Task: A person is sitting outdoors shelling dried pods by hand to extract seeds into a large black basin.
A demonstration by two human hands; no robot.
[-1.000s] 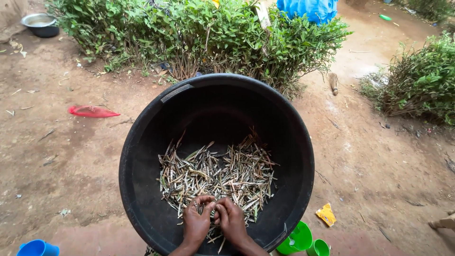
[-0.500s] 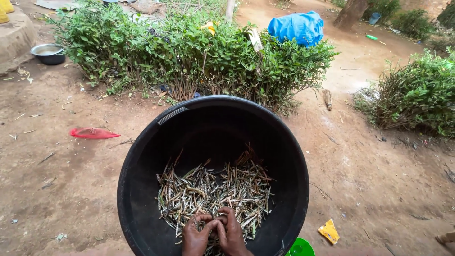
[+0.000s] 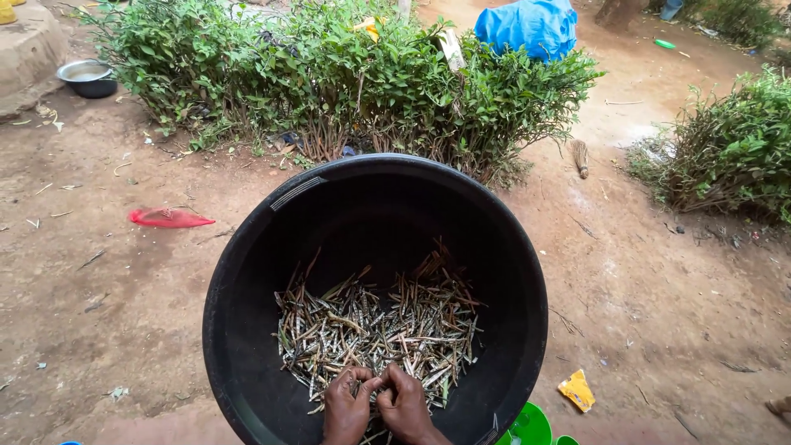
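Both hands' grips, left hand and right hand, pinch one pod above the pile.

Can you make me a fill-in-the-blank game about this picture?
1. Both hands, the left hand and the right hand, are inside a big round ____ tub.
2. The tub holds a pile of thin dry ____.
3. On the dirt left of the tub lies a flat ____ scrap.
4. Behind the bush sits a bright ____ bag.

Missing words: black; pods; red; blue

2 hands, 1 tub, 3 bushes
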